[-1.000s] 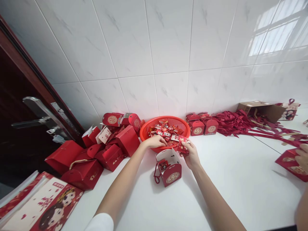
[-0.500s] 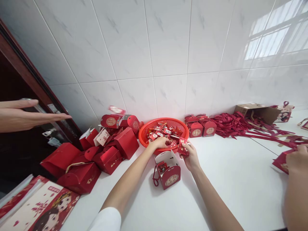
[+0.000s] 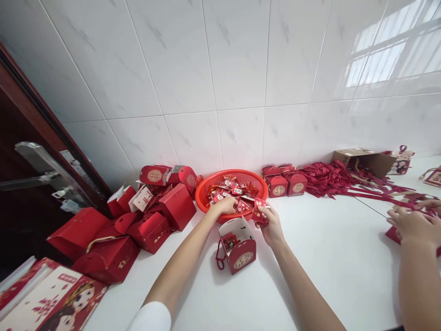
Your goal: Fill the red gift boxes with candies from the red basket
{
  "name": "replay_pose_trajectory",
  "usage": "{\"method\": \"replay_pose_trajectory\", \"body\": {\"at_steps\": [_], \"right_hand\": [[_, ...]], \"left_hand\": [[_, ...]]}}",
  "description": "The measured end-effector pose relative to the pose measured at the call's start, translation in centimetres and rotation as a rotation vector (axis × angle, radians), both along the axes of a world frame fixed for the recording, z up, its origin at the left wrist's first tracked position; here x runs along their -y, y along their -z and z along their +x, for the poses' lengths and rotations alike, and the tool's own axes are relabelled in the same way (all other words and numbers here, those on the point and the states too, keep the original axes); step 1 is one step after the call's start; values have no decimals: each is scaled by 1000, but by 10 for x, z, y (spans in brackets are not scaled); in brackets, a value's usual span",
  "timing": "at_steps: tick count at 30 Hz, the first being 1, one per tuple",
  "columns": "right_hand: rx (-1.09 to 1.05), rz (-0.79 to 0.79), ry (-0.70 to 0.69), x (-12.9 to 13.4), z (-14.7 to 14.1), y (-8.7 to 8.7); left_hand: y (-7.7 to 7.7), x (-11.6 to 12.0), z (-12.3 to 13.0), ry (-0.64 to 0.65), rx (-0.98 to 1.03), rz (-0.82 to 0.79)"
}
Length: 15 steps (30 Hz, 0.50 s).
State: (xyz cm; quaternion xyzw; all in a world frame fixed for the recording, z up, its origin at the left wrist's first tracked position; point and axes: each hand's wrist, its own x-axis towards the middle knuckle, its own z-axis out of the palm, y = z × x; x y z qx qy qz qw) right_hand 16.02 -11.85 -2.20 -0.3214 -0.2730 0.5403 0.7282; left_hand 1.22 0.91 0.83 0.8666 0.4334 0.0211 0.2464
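A red plastic basket (image 3: 231,174) full of small red wrapped packets (image 3: 237,189) stands against the tiled wall. My left hand (image 3: 227,206) reaches into it, its fingertips hidden among the packets. Just right of the basket's front rim, my right hand (image 3: 270,223) is closed on red packets (image 3: 260,211). Below both hands is an open red box (image 3: 244,253) with a gold emblem, a white inside and a dark red cord at its left. Some red packets (image 3: 229,241) lie inside this box.
Red boxes (image 3: 179,207) are heaped at the left, near a printed box (image 3: 51,299) and a door. Behind right stand closed boxes (image 3: 277,185), ribbons (image 3: 325,178) and a carton (image 3: 367,161). Another person's hands (image 3: 413,223) work at the far right.
The open hand at the far left has left the view, and the blurred packet near it is no longer in the air. The other person now has both hands at the ribbon.
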Motion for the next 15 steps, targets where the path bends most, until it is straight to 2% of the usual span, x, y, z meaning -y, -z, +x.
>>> {"method": "replay_pose_trajectory", "body": {"at_steps": [7,12,15], "right_hand": [[-1,0,-4,-1,0,1],[-1,-1,-3,-1,0,2],[-5,-11,1,-1,1,3]], "left_hand": [[-1,2,-2,-130,181,98],[-5,5,-3,-345,236,201],[-11,12,-4,-498,203,334]]}}
